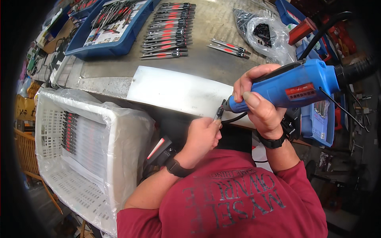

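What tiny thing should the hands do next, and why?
Maybe the left hand should steady the slim piece in line with the blue power tool, because the right hand holds that tool with its nose at the piece's end.

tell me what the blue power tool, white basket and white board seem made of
Power tool: probably hard plastic, a smooth moulded casing with slight gloss. Basket: likely rigid plastic, with slotted openings, draped in clear wrinkled film. Board: perhaps plastic, smooth with soft sheen; possibly coated.
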### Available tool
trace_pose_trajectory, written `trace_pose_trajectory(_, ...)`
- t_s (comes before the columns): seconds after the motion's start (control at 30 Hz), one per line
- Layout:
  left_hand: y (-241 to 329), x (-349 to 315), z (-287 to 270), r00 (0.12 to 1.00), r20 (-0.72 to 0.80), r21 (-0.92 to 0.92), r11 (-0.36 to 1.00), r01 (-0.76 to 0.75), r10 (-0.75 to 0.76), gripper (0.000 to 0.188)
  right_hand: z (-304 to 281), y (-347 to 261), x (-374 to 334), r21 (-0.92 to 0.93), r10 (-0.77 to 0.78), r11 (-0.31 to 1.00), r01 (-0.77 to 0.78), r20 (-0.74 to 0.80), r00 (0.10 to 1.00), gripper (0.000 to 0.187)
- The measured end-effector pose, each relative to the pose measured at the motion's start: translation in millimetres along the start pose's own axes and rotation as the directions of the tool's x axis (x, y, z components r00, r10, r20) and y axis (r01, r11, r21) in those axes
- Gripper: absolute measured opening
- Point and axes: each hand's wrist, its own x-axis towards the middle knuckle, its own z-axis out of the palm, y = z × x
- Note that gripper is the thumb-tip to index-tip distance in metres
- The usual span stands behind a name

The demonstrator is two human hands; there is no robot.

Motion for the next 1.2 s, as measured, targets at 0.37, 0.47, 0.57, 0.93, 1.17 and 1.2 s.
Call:
trace_pose_trajectory(0.37,-0.8,0.2,0.0,1.000,-0.006,-0.006,1.000,-0.011,0.010,0.020,5.2,7.6,3.6,-0.144,-0.082,0.986,0.083,0.016,0.997,0.037)
trace_pose_trajectory(0.47,-0.7,-0.2,0.0,1.000,-0.015,-0.021,1.000,-0.007,0.007,0.020,8.1,9.9,8.9,-0.192,-0.087,0.976,0.100,0.073,0.993,0.035)
trace_pose_trajectory(0.57,-1.7,0.0,0.9,1.000,-0.030,-0.030,1.000,-0.005,0.004,0.022,10.8,7.6,12.6,-0.236,-0.017,0.971,0.041,0.101,0.995,0.032)
trace_pose_trajectory(0.93,-3.0,1.2,0.5,0.999,-0.032,-0.035,0.999,-0.025,0.023,0.019,20.2,9.6,17.1,-0.284,-0.057,0.953,0.104,0.170,0.984,0.029)
trace_pose_trajectory(1.17,8.4,-6.4,-1.4,0.998,-0.023,0.145,0.988,-0.052,0.056,0.021,-4.9,-2.2,-4.0,-0.009,-0.051,0.999,0.050,-0.148,0.988,0.046)
trace_pose_trajectory(1.2,12.7,-7.8,-2.2,0.996,-0.017,0.136,0.987,-0.090,0.093,0.020,-8.7,-4.4,-7.5,0.160,-0.042,0.984,0.084,-0.248,0.968,0.040)
